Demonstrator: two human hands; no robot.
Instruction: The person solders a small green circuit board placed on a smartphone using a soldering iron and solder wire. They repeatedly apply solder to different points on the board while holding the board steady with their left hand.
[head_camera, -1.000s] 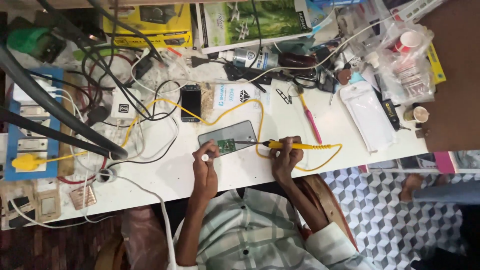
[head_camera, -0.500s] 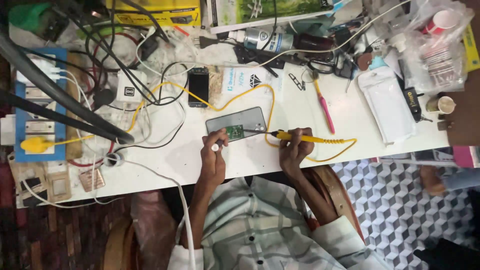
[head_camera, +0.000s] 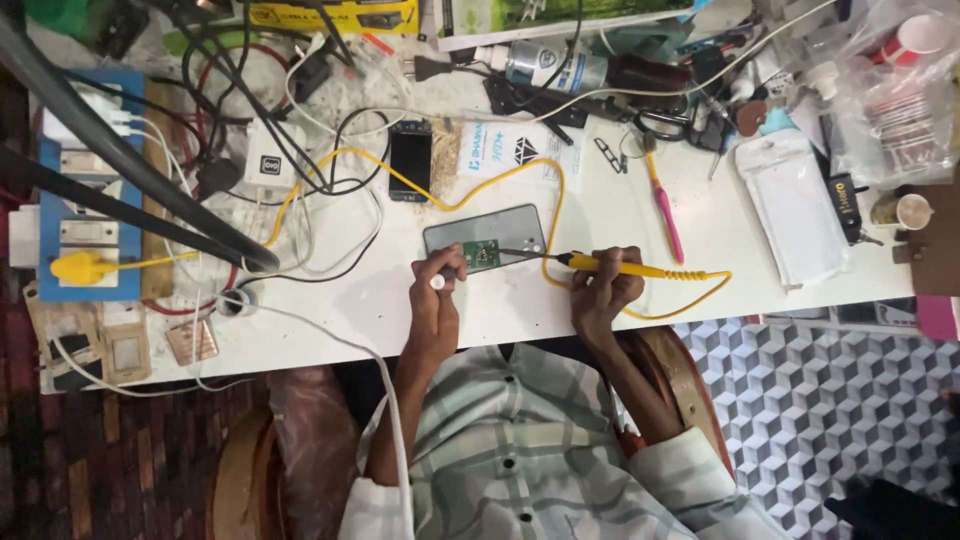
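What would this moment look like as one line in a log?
left hand: pinching white rod by green circuit board | right hand: holding yellow soldering iron, tip at board | surface: white table

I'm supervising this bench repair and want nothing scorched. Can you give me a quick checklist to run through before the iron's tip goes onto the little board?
1. Iron gripped: ok. The right hand holds the yellow soldering iron by its handle.
2. Tip aimed: ok. It points at the small green board.
3. Board steadied: ok. The left hand rests at the board's edge, holding a small white-tipped thing; what it is, cannot tell.
4. Board support: ok. It lies on a grey pad on the white table.
5. Cord clear: not ok. The yellow cord loops right around the pad.
6. Tip hot or tinned: cannot tell.
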